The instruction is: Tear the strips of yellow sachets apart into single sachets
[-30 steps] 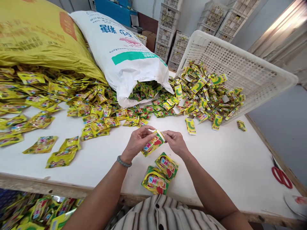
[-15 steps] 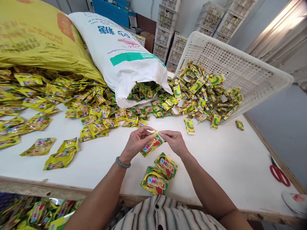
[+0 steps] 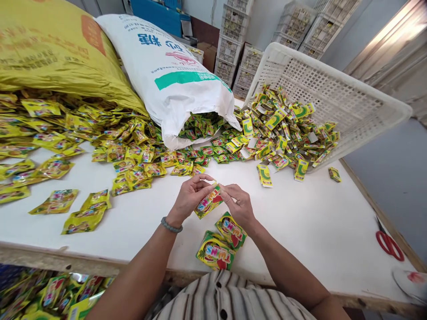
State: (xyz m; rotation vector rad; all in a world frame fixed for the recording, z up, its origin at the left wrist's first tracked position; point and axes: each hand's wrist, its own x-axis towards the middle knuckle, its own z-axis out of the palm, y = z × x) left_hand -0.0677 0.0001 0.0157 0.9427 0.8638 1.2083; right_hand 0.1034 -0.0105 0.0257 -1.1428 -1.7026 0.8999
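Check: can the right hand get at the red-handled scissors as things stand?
Probably yes: I see nothing lying between the right hand and the red-handled scissors off to its right, but it would first have to leave the TWINS box in the left hand.

One left hand [image 3: 191, 198], one right hand [image 3: 239, 205]. One TWINS box [image 3: 207, 204] between them; at least two more boxes [image 3: 215, 254] on the surface [image 3: 143, 235] below, can't tell if others sit underneath. One bracelet [image 3: 171, 225]. One pair of scissors [image 3: 389, 245]. One yellow sack [image 3: 60, 53], one white sack [image 3: 180, 80], one tipped basket [image 3: 360, 95]. Small cartons [image 3: 276, 119] in it: dozens, too jumbled to count. One carton off alone, right. Three yellow pouches [image 3: 55, 202] front left; heaped ones uncountable. Background crates [image 3: 230, 49]: several, in stacks.
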